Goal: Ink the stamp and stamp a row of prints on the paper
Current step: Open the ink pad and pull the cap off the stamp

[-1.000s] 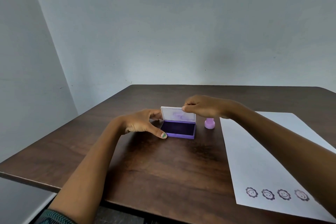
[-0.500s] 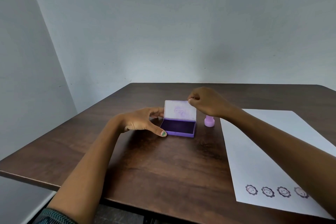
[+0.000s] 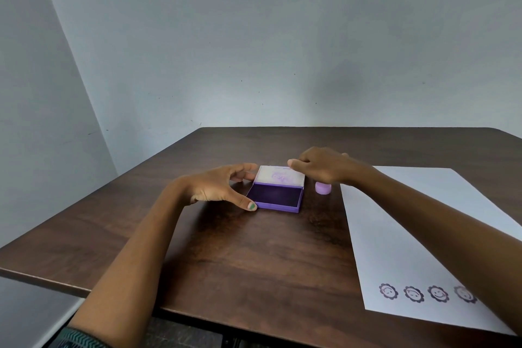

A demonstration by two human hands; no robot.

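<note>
The dark wooden table carries my white paper on the right, four flower prints rowed along its near edge. My left hand brackets the purple ink pad with fingers spread, thumb at its near corner. My right hand pinches the raised lid. The lilac stamp stands just beside the pad.

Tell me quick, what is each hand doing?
Left hand: open, thumb steadying the ink pad.
Right hand: closed, pinching the lid top edge.
</note>
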